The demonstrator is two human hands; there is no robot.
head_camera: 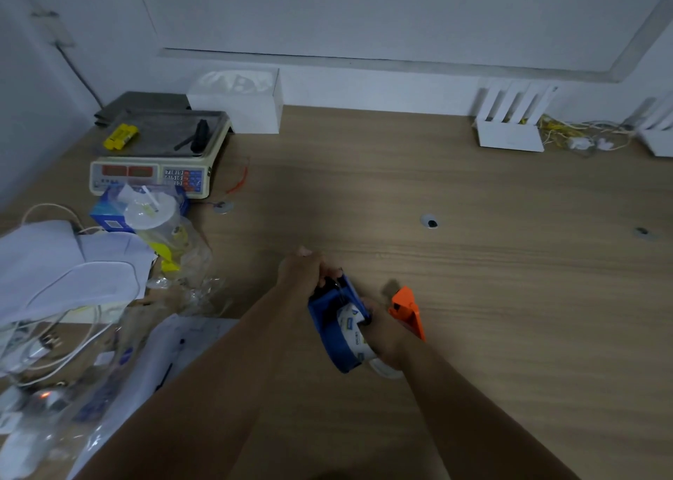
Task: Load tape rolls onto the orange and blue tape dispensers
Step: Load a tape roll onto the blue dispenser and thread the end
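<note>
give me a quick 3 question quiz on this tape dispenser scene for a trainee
1. Which does the left hand grip? A a stapler; B the blue tape dispenser; C a pair of scissors.
2. True or false: the right hand holds the tape roll at the blue tape dispenser.
3. On which side of the blue tape dispenser does the orange tape dispenser lie on the table?
Key: 1 B; 2 true; 3 right.
</note>
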